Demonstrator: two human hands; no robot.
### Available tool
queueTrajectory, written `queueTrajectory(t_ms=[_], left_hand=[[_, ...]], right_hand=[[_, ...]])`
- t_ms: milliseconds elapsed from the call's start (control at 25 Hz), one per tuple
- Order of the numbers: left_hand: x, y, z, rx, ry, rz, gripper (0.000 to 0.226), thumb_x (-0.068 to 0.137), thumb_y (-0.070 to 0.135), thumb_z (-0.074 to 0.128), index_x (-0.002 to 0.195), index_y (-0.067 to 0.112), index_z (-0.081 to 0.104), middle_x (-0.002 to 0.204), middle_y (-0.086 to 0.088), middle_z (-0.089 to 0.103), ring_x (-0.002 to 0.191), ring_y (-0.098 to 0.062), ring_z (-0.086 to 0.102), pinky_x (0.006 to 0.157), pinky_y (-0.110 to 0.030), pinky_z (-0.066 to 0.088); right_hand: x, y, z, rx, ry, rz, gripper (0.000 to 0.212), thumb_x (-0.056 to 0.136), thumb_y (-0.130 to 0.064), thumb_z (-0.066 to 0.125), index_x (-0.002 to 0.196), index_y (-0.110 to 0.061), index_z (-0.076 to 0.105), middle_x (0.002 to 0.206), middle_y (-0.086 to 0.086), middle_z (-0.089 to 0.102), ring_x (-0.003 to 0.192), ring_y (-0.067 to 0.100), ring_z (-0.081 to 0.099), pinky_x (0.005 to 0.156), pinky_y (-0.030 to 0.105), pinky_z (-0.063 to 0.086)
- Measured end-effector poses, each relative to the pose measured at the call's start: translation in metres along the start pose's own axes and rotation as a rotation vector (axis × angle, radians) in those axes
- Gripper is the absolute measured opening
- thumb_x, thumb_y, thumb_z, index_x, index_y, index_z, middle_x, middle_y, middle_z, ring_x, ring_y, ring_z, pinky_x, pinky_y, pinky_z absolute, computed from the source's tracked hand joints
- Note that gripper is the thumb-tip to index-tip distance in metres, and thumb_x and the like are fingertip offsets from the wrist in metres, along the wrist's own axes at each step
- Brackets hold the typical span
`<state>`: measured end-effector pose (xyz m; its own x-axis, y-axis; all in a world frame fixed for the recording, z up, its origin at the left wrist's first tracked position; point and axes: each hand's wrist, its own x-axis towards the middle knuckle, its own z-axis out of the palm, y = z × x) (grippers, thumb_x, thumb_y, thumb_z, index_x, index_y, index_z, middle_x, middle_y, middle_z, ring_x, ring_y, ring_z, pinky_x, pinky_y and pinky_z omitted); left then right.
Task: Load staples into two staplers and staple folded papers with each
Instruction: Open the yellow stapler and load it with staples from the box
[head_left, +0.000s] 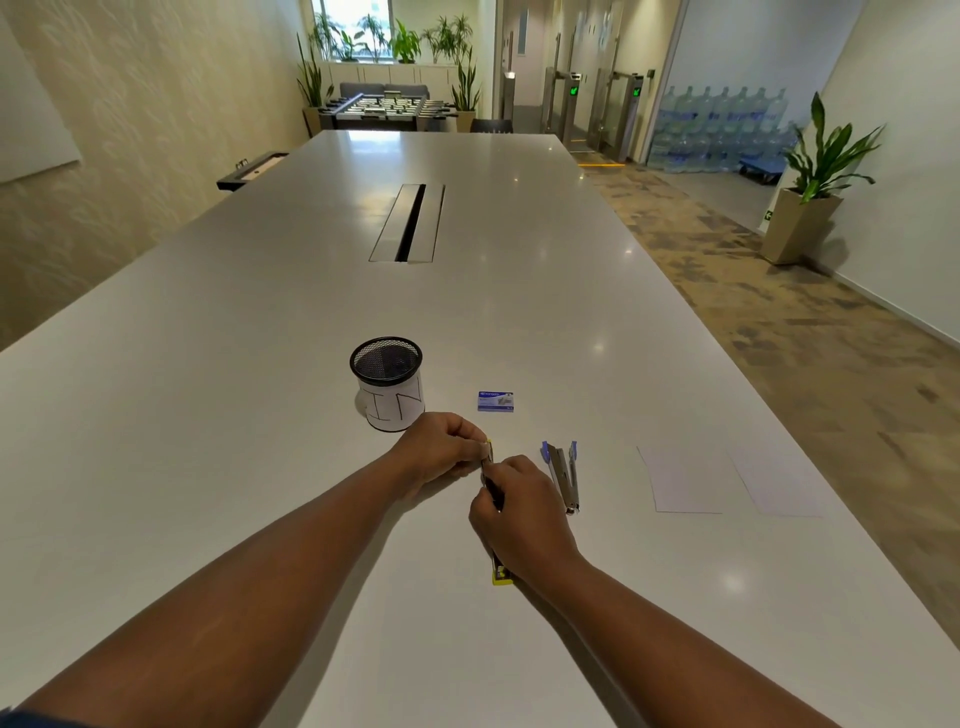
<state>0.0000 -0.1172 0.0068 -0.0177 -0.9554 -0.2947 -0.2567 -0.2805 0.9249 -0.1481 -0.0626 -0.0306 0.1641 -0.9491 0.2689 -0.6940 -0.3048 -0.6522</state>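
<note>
While both hands (488, 488) grip, yellow stapler (502, 576) between.

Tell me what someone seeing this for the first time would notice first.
Both hands meet at the near middle of the long white table: the left hand and right hand grip a yellow stapler. Just right lies a blue stapler swung open, with a black mesh cup behind the hands.

head cam | wide-angle | fwd+down | hands near, table (260, 364) beyond
</note>
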Motion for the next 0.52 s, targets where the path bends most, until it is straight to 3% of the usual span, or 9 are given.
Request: queueTrajectory(t_ms=[240,400,520], left_hand=[[-0.004,0.001,0.000,0.013,-0.012,0.032,0.016,0.081,-0.006,0.074,0.097,-0.004,0.072,0.067,-0.004,0.069,0.054,-0.002,0.064,0.057,-0.013,0.051],[0.000,-0.002,0.001,-0.065,-0.016,0.013,0.020,0.078,-0.010,0.076,0.097,-0.008,0.070,0.074,-0.014,0.070,0.071,-0.019,0.068,0.075,-0.029,0.061],[0.000,-0.002,0.002,-0.072,-0.010,0.017,0.020,0.080,-0.010,0.074,0.099,-0.007,0.070,0.082,-0.018,0.071,0.075,-0.021,0.070,0.072,-0.026,0.059]], right_hand=[[-0.001,0.003,0.000,0.017,0.009,-0.022,0.012,0.087,-0.019,0.055,0.086,-0.013,0.065,0.077,0.001,0.054,0.070,0.016,0.051,0.063,0.033,0.048],[-0.006,0.003,-0.006,0.100,0.028,-0.003,0.019,0.088,-0.023,0.063,0.106,-0.021,0.065,0.078,-0.008,0.055,0.071,0.008,0.050,0.063,0.020,0.042],[-0.007,0.000,-0.011,0.169,0.043,0.077,0.032,0.086,-0.032,0.070,0.116,-0.025,0.060,0.084,-0.009,0.056,0.072,0.006,0.050,0.063,0.016,0.039]])
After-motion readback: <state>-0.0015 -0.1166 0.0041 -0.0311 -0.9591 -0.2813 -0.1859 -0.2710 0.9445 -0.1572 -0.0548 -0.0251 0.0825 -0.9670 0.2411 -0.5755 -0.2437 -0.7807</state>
